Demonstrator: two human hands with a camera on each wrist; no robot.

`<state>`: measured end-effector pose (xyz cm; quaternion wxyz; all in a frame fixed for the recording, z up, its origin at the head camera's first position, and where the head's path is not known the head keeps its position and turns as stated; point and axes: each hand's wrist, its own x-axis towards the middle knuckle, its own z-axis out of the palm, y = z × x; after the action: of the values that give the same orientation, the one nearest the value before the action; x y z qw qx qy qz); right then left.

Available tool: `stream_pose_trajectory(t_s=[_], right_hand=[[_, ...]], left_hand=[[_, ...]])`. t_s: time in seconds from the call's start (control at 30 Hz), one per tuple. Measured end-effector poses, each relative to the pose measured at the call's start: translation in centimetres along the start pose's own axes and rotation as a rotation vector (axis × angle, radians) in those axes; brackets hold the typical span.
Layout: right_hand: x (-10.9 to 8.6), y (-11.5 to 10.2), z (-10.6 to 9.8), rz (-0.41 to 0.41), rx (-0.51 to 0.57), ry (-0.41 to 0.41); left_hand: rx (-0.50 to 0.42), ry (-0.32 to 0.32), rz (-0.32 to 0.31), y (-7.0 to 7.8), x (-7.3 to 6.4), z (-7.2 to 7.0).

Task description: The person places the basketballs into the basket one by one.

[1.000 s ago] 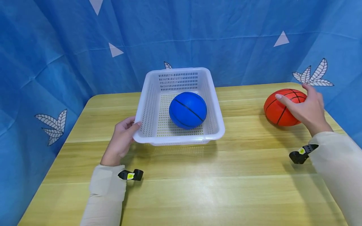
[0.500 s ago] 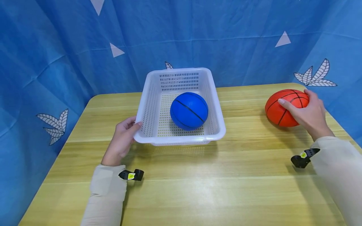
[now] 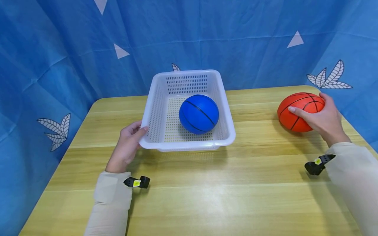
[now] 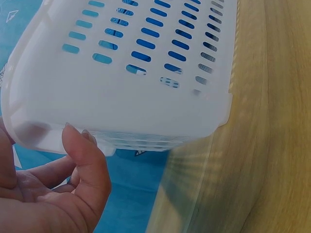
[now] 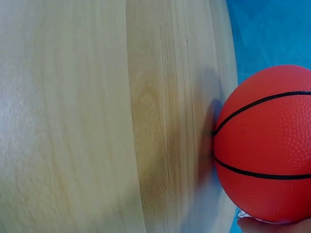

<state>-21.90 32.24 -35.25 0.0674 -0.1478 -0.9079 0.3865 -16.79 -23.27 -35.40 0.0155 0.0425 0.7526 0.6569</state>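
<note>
My left hand [image 3: 127, 144] grips the left front corner of a white plastic basket [image 3: 189, 146], thumb on the rim and fingers beneath. In the left wrist view that thumb lies against the slotted wall of the basket [image 4: 121, 102]. A blue mini basketball [image 3: 199, 114] with black lines rests inside, toward the right. Over at the right, my right hand [image 3: 326, 119] holds a red mini basketball [image 3: 298, 113], thumb at its front and fingers round the far side. The right wrist view shows the red ball [image 5: 267, 145] large, most of the hand out of frame.
Both balls and the basket are at a light wooden table [image 3: 206, 193], toward its back edge. Behind it hangs a blue cloth [image 3: 236, 59] with white triangles and leaf prints. Each cuff carries a small black wrist camera [image 3: 144, 182].
My right hand has closed in on the red ball, which has shifted slightly right. In the basket the blue ball has rolled a little to the right. My left hand stays on the rim.
</note>
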Motion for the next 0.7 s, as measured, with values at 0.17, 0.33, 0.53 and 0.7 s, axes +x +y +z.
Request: stream_pose_trajectory(t_s=[0.17,0.33,0.53,0.7], right_hand=[[0.12,-0.07,0.04,0.013,0.005,-0.017],[0.21,-0.13,0.07,0.016,0.004,-0.025],[0.23,-0.05,0.11,0.004,0.017,-0.035],[0.27,0.09,0.09,-0.010,0.038,-0.050]], left_hand=[[-0.003,0.001,0.001,-0.05,0.06,-0.05],[-0.007,0.002,0.006,-0.06,0.11,-0.05],[-0.002,0.002,0.006,-0.03,0.11,-0.02],[-0.010,0.002,0.006,-0.06,0.09,0.02]])
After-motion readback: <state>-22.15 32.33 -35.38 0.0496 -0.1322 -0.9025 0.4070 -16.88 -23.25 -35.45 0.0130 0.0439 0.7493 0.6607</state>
